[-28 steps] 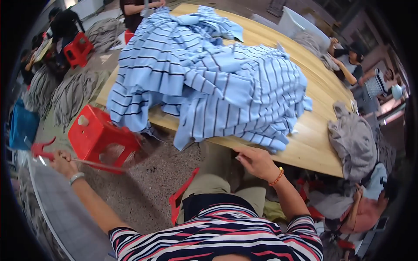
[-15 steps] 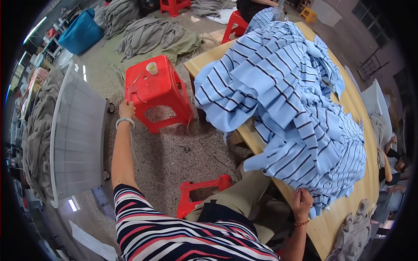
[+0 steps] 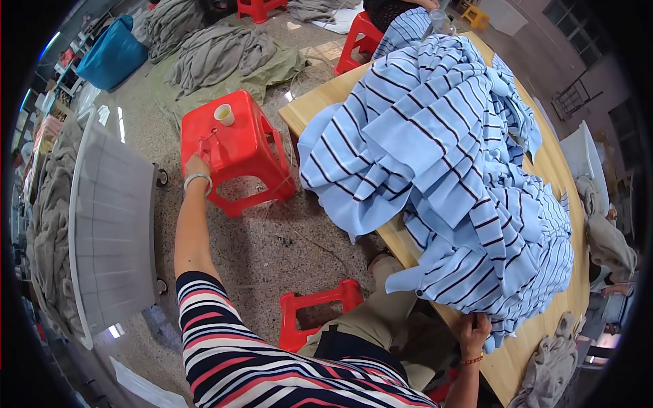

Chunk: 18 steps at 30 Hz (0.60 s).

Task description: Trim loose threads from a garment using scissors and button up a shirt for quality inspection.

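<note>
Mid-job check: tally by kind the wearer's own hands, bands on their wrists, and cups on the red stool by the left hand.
Hands: 2, left hand by the red stool, right hand at the blue striped cloth
Wristbands: 2, pale band and beaded bracelet
Cups: 1, pale cup
Total: 5

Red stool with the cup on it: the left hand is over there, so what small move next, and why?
Probably bring the left hand across to the striped fabric on the table. The right hand is alone at the fabric's near edge, while the left is at the red stool; whether it holds anything is unclear.
</note>
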Available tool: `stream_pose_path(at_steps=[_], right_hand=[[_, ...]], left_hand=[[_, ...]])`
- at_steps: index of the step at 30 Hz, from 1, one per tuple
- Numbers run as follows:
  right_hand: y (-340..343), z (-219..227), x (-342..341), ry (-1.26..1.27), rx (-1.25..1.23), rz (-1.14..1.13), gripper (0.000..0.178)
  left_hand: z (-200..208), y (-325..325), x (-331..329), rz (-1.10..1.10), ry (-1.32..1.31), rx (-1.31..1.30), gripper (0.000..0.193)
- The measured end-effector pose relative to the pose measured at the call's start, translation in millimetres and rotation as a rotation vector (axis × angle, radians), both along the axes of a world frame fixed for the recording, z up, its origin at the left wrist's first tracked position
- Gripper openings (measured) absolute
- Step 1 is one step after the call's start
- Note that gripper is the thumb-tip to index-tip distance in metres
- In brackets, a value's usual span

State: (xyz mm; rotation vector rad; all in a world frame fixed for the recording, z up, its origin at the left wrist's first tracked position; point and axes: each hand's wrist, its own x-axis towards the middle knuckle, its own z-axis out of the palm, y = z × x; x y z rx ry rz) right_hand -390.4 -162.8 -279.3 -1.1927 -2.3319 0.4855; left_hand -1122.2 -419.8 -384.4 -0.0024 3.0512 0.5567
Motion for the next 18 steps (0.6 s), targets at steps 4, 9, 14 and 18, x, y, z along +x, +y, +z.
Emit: stream_pose_path(at_steps=[4,9,14,18], right_hand=[[-6.5,6.6,-4.6,-0.003,-0.039,-0.089,0.018],[-10.0,4.9,-17.6,-0.066,0.062,-0.115,0.016],[-12.1,10.4,-14.8,-0.057,0.065,-0.141,0.014],[-12.3,23.6,-18.6,-0.056,-0.049,-0.119,0.011]], left_hand=[[-36.9,18.4,-28.1,-0.075,-0.003,0.051,0.039],[-89.9,-5.3,-39.9,-0.15,0.162,-0.056,0.05],[-55.4,41.2,-20.2,-0.091,0.031,-0.223,0.063],[-26.8,63.2,-1.0,-0.106,0.167,-0.329,0.058]])
